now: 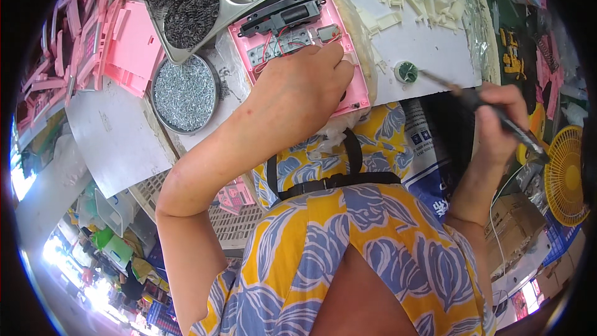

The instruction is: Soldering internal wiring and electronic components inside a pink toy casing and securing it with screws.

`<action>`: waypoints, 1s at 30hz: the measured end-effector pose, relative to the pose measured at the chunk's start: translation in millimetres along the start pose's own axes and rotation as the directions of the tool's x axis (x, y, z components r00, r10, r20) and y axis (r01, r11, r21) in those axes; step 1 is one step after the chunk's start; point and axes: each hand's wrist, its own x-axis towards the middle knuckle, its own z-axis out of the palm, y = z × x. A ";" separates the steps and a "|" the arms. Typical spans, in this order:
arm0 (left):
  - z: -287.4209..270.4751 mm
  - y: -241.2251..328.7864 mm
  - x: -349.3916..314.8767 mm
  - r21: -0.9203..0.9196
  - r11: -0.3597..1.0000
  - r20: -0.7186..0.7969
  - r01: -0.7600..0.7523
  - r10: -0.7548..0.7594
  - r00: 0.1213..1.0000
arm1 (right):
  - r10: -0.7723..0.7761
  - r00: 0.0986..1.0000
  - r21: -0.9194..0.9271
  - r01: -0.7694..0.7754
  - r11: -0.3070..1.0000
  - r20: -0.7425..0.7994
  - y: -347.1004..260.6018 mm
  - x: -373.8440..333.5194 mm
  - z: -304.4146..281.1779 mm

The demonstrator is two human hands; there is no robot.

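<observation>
Slanting, tip fwd-L: blk tool (511, 126), R hand (497, 142)

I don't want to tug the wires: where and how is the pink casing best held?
Probably by its long right edge, coming from the right. The pink casing is a shallow open shell with a straight raised rim there, while red wires and a small motor lie inside, and the left hand covers much of its near-left part.
</observation>
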 end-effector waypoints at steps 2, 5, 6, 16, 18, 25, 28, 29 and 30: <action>1.2 0.4 -1.9 0.016 1.000 0.004 -0.004 0.004 1.000 | 0.152 0.962 0.079 -0.138 0.987 -0.228 9.8 -1.3 -31.3; 1.2 -0.1 0.9 0.062 0.998 0.096 0.018 -0.024 0.995 | 0.276 0.869 0.384 -0.109 0.917 -0.412 40.4 -4.3 -102.8; 0.6 0.7 0.8 0.055 0.998 0.077 0.015 -0.019 0.997 | 0.309 0.787 0.387 -0.098 0.917 -0.534 45.3 -3.1 -124.0; -5.5 14.6 15.5 -0.005 0.998 0.087 0.060 -0.059 0.994 | 0.089 0.495 0.097 -0.008 0.995 -0.864 85.4 46.8 -201.0; -6.2 15.1 15.8 0.015 0.998 0.102 0.063 -0.064 0.993 | 0.110 0.519 0.079 -0.082 0.993 -0.847 98.8 63.4 -195.1; -2.9 8.9 -8.5 0.019 0.996 0.062 0.090 -0.091 0.994 | 0.574 0.685 0.779 -0.016 0.627 -0.448 127.0 66.5 -190.5; -10.8 12.7 -19.5 -0.103 0.983 -0.040 0.153 -0.158 0.987 | 0.479 0.803 0.796 -0.009 0.605 -0.355 87.0 37.5 -136.4; -13.5 11.4 -21.5 -0.149 0.979 -0.104 0.141 -0.157 0.982 | 0.412 0.840 0.741 -0.016 0.671 -0.354 63.0 34.1 -98.7; -17.9 11.2 -27.3 -0.213 0.961 -0.125 0.175 -0.205 0.971 | 0.324 0.899 0.619 -0.077 0.781 -0.296 46.2 29.7 -66.8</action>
